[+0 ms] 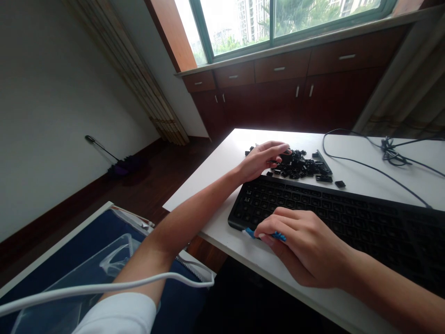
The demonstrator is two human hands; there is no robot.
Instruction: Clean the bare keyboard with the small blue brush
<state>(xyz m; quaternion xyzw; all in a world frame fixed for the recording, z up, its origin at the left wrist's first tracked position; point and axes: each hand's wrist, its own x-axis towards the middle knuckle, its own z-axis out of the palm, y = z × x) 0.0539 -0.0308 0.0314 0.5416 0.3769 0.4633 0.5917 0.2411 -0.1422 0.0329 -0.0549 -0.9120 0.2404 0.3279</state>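
Observation:
My left hand [261, 160] is at the left part of a heap of loose black keycaps [295, 168], its fingers stretched over them and its thumb apart. What lies under its fingertips is partly hidden. In front of the heap lies a black keyboard [333, 204] with most of its keycaps off and its sockets bare. My right hand [306, 246] is closed on a small blue brush [279, 236], whose pale tip points left, close to the keyboard's near left corner. The fingers cover the middle of the brush.
A black cable [375, 164] runs across the white table [205, 169] to a bundle at the right. One keycap [340, 184] lies apart from the heap. A white cord [139, 281] crosses over my left forearm. At lower left is a blue-lined container [100, 227] with clear plastic on it.

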